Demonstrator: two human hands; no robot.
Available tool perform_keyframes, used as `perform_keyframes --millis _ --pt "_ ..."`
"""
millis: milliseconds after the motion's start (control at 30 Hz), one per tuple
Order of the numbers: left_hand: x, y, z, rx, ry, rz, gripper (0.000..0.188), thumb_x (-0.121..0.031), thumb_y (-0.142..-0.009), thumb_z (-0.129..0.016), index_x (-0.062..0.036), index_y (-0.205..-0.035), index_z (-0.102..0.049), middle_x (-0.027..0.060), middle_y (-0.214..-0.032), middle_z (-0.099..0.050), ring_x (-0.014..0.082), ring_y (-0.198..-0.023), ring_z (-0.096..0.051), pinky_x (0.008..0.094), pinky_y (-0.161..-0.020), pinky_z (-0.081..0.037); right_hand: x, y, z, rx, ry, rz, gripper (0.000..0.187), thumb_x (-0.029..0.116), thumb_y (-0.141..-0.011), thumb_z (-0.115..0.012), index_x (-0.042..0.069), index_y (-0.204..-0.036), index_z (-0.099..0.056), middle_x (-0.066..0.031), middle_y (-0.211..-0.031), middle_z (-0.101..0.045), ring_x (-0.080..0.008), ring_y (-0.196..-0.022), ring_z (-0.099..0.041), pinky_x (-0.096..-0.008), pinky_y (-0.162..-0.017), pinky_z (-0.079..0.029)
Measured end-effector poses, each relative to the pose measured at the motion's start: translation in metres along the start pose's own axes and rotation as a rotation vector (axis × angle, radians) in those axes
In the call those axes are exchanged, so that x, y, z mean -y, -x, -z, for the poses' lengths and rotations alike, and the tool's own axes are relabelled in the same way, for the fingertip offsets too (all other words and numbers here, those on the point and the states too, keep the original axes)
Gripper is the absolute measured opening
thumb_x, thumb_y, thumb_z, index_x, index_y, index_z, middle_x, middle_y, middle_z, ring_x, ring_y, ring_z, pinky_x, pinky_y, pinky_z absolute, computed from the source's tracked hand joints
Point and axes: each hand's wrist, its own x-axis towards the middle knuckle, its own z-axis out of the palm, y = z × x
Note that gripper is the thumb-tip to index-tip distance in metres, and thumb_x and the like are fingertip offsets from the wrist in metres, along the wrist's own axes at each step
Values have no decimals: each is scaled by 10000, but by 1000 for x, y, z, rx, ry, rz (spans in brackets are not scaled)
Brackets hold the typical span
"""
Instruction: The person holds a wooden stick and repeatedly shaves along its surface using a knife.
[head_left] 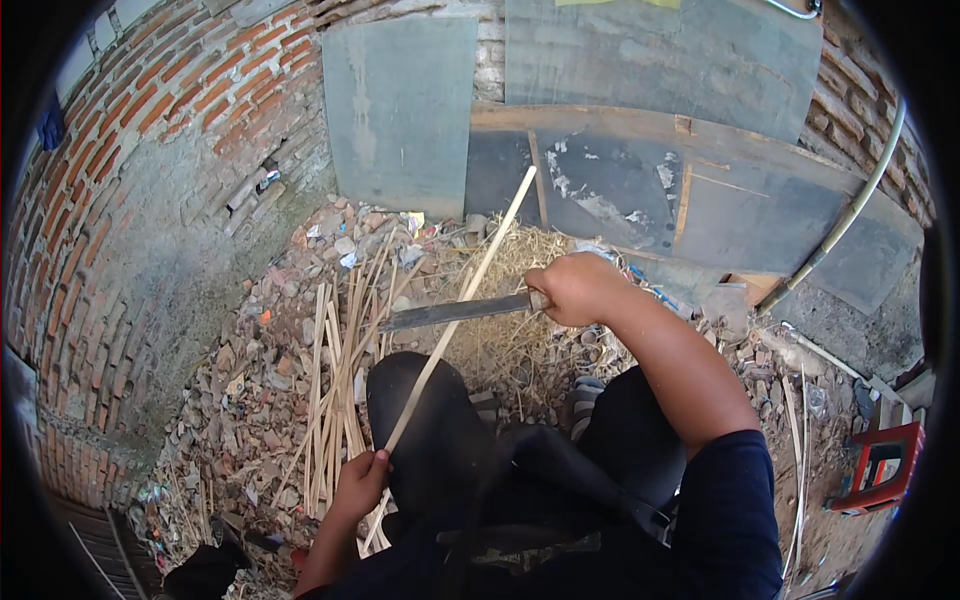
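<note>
A long pale strip, which looks like split bamboo (500, 230), slants from my left knee up toward the far wall. Its near end is pinched in my left hand (362, 486), thumb on top. My right hand (578, 290) is closed round the handle of a large knife (455, 313). The dark blade points left and crosses the strip around its middle; whether the edge is biting into it I cannot tell. Beyond and below the blade, straw-like shavings (530, 250) cover the ground between the strip and my feet.
A bundle of similar strips (330, 390) lies left of my knee on brick rubble (260, 400). A brick wall (130, 200) stands at left, grey panels (400, 110) at the back. At right are a red stool (885, 468), a leaning pole (850, 215) and more strips (798, 470).
</note>
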Motion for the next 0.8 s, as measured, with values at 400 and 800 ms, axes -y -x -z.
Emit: perform_keyframes --millis 400,800 --pt "9 5 -15 -228 -452 -265 415 -300 -1051 -471 6 -776 -522 248 -604 -560 462 -556 -573 485 -514 -421 8 -20 -62 -29 -189 32 255 193 -768 -692 98 -996 -630 -162 -810 -693 -387 -818 -692 -513 -722 -544" --pt "16 -4 2 -69 -295 -236 430 -299 -1074 -468 -7 -758 -488 157 -566 -473 282 -505 -484 417 -510 -378 -10 -41 -83 -18 -348 -30 220 149 -766 -673 78 -973 -653 -181 -836 -695 -392 -843 -688 -501 -753 -539"
